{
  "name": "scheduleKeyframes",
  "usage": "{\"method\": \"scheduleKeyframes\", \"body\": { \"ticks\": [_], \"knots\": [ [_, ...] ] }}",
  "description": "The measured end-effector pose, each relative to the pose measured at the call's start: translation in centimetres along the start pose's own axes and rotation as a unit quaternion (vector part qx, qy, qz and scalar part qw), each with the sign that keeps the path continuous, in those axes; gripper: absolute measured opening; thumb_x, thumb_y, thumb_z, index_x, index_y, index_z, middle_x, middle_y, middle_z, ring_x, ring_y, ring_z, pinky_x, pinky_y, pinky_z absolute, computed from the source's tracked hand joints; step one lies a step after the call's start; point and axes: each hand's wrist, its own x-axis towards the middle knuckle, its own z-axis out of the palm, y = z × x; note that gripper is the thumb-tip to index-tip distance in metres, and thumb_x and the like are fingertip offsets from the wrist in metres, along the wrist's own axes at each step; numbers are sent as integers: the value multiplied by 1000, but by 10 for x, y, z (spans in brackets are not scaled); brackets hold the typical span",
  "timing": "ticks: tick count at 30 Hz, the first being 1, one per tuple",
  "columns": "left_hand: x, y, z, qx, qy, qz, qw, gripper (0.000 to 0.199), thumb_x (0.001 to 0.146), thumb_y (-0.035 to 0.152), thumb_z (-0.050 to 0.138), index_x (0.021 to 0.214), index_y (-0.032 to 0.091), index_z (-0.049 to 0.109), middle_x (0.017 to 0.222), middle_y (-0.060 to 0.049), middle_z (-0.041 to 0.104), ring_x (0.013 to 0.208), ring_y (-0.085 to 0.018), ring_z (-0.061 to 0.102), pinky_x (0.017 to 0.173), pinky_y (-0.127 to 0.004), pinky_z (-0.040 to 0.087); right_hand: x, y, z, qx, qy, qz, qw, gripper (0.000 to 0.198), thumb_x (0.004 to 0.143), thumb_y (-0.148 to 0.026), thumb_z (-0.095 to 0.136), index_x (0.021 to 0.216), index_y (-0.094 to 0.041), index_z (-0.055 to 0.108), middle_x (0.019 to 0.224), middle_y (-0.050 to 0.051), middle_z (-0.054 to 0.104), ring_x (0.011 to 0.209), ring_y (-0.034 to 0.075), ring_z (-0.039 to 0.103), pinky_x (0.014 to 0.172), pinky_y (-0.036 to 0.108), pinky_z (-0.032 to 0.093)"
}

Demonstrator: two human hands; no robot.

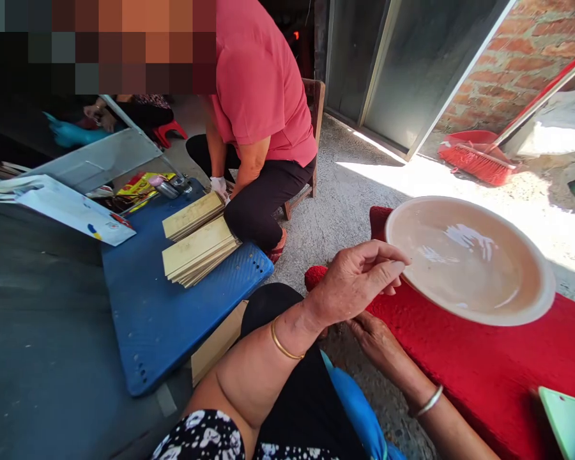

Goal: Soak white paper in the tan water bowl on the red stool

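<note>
My left hand (pixel 357 278), with a gold bangle at its wrist, is raised beside the near-left rim of a wide pale basin (pixel 531 300). Its thumb and index finger are pressed together; anything pinched between them is too small to make out. Bright reflections show inside the basin, which stands on a red-covered surface (pixel 469 377). Below and behind my left hand, my right hand (pixel 376 335) reaches in from the lower right, wearing a silver bangle. It is close to the red surface's left edge, and its fingertips are hidden.
To the left, a blue table (pixel 144 319) carries two stacks of flat yellowish strips (pixel 199 249), packets and a small jar. A co-worker in a pink shirt (pixel 263 83) sits beyond it. A light green flat object (pixel 568 415) lies lower right. A red broom (pixel 479 163) stands by the brick wall.
</note>
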Motion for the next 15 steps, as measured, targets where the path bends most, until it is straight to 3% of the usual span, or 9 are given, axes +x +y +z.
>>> {"method": "scheduleKeyframes", "body": {
  "ticks": [4,7,9,12,15],
  "knots": [
    [5,-4,8,96,-26,25,995,17,93,32,59,95,17,67,79,-1,66,72,-11,61,70,-25,51,-42,30,-16,-65,-15,51,996,50,87,-51,43,110,-17,72,113,16,74,106,30,69,97,43,52],
    [7,-9,17,244,-101,29,964,14,92,25,58,95,17,70,85,-3,69,79,-14,62,78,-28,50,-86,44,-27,-98,-34,97,990,51,85,-49,46,113,-16,73,117,17,73,109,31,69,100,43,51],
    [7,-15,24,328,-203,16,923,16,91,22,59,100,18,71,91,-4,71,83,-16,64,82,-30,49,-117,49,-36,-96,-31,128,987,49,85,-48,47,113,-17,74,117,15,74,108,30,69,99,42,52],
    [6,-28,37,412,-364,9,835,24,93,27,60,113,19,70,108,-8,72,98,-22,66,87,-34,49,-165,61,-46,-68,9,173,983,52,86,-52,47,115,-18,74,119,13,74,108,28,70,98,38,54],
    [5,-43,54,450,-451,9,770,28,92,32,62,116,21,70,115,-10,71,104,-25,65,86,-34,48,-208,91,-50,-55,93,213,971,55,80,-60,52,109,-20,78,116,12,76,109,30,71,100,38,55]
  ]
}}
